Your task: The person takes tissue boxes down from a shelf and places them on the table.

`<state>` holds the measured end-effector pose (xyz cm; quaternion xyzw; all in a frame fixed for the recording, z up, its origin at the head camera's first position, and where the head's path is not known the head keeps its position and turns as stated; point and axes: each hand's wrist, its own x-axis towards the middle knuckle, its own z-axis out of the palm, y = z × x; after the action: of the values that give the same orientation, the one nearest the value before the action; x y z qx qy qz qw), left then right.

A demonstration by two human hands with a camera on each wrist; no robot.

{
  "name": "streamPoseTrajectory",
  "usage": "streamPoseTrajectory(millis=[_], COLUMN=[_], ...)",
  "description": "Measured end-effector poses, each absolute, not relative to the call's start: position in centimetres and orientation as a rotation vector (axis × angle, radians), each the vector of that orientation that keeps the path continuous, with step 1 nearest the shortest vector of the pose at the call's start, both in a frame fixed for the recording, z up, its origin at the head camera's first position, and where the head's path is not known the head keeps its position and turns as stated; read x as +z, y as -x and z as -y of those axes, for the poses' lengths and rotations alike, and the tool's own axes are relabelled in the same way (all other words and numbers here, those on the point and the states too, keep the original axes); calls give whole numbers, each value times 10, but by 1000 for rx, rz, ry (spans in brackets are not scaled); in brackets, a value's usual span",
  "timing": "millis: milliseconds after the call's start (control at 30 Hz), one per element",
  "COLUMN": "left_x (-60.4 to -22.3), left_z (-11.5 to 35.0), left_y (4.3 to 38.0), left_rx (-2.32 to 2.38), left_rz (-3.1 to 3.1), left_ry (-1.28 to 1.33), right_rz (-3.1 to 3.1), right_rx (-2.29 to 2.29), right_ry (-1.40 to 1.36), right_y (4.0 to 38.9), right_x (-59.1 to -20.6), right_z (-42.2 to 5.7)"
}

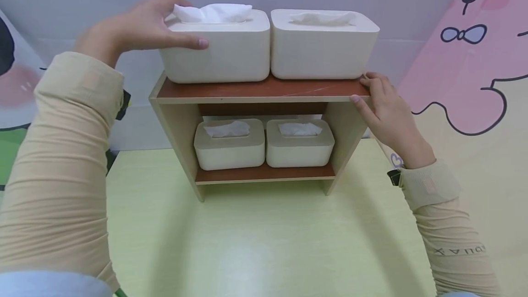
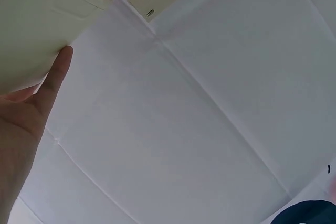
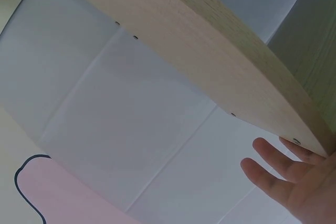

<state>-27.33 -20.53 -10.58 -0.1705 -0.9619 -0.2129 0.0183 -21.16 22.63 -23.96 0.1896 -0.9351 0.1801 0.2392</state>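
Two off-white tissue boxes stand side by side on the top board of a small wooden shelf. My left hand grips the left tissue box at its left end, thumb along the front face and fingers reaching over the far side. In the left wrist view, the thumb tip meets that box's pale wall. The right tissue box is untouched. At the shelf's upper right corner, my right hand holds the edge, thumb at the front and fingers over the side. The right wrist view shows several fingers spread beside the side panel.
On the shelf's lower board sit two more tissue boxes, one left and one right. The shelf stands on a pale yellow-green table. Behind it hangs a light grey sheet; a pink cartoon figure is at the right.
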Motion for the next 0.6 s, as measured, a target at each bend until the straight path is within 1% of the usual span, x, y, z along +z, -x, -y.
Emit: streamPoseTrajectory(millis=[600], left_x=[-107], left_z=[205], left_y=[272], left_rx=[-539], left_rz=[2963], left_ry=[477], right_rz=[2570], right_rx=[489], right_ry=[-520], right_y=[212], right_x=[-240], right_z=[-226])
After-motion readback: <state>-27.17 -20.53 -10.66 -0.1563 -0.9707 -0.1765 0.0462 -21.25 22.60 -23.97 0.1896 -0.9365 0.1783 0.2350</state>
